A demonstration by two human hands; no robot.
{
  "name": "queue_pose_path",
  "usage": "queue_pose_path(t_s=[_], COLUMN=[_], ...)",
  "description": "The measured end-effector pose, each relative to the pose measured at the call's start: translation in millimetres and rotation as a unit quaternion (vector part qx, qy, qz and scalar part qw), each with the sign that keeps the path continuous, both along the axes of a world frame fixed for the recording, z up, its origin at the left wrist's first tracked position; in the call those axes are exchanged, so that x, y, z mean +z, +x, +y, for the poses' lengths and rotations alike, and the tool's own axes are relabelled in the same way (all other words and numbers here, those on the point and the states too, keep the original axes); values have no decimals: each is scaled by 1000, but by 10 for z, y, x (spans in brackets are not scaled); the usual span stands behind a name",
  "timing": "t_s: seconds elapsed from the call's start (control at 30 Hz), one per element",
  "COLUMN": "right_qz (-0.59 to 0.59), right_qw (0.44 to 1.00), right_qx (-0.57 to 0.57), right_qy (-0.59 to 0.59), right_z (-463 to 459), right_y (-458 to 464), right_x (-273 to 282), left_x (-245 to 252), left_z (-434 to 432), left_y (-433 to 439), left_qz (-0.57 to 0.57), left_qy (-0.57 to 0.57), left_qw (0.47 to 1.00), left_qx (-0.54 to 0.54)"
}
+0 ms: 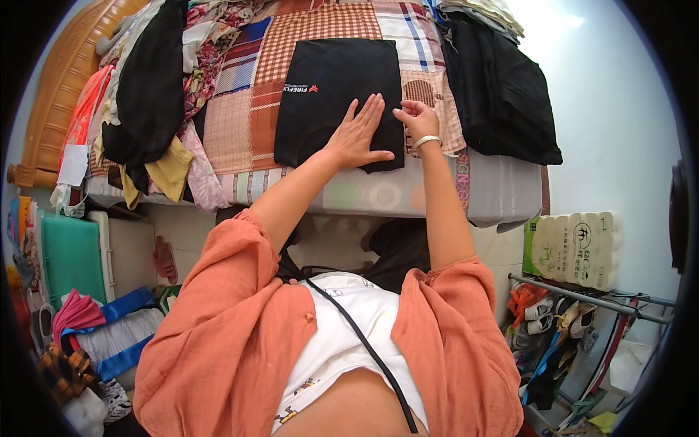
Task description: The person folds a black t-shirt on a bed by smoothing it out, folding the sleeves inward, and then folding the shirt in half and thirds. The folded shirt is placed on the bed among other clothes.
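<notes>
A black T-shirt (338, 68), folded into a rough rectangle, lies on the patchwork bedspread (229, 131) in front of me. Its curved neckline faces me, and a small white and red print shows near its left side. Palm down, my left hand (360, 134) rests flat on the shirt with the thumb spread. My right hand (421, 120), a bangle at its wrist, is at the shirt's right edge. Its fingers are loosely curled, with a gap between thumb and forefinger and nothing visible in them.
Loose clothes, including a black garment (150, 93), are heaped at the left by the wooden headboard (60, 71). Folded black clothes (497, 93) are stacked at the right. A pack of paper rolls (573, 248) stands above a metal rack (579, 300). Storage boxes (71, 257) are at lower left.
</notes>
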State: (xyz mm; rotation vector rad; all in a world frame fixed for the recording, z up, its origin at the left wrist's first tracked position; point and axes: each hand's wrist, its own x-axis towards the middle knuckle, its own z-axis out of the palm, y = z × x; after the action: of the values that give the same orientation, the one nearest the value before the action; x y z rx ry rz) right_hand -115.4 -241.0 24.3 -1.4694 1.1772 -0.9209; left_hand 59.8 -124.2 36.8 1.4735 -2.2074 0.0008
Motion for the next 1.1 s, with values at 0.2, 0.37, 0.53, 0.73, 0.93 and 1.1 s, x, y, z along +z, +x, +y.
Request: queue_pose_path(t_s=[0.2, 0.37, 0.53, 0.73, 0.93, 1.1], right_qz=[201, 175, 2, 26, 66, 39], right_qw=[979, 981, 993, 988, 989, 995], right_qx=[17, 77, 56, 99, 116, 80], right_qy=[5, -35, 105, 119, 66, 53], right_z=[-291, -420, -131, -99, 279, 410], right_y=[138, 89, 98, -113, 15, 4], right_x=[-42, -61, 21, 37, 269, 304], left_x=[11, 130, 254, 595, 142, 63], left_z=[6, 6, 35, 287, 1224, 1246], left_y=[5, -22, -59, 216, 1101, 1114], left_qz=[-9, 2, -37, 201, 246, 359], left_qy=[6, 3, 34, -134, -63, 94], left_qw=[1000, 1000, 997, 957, 860, 829], left_qx=[1, 10, 62, 161, 443, 418])
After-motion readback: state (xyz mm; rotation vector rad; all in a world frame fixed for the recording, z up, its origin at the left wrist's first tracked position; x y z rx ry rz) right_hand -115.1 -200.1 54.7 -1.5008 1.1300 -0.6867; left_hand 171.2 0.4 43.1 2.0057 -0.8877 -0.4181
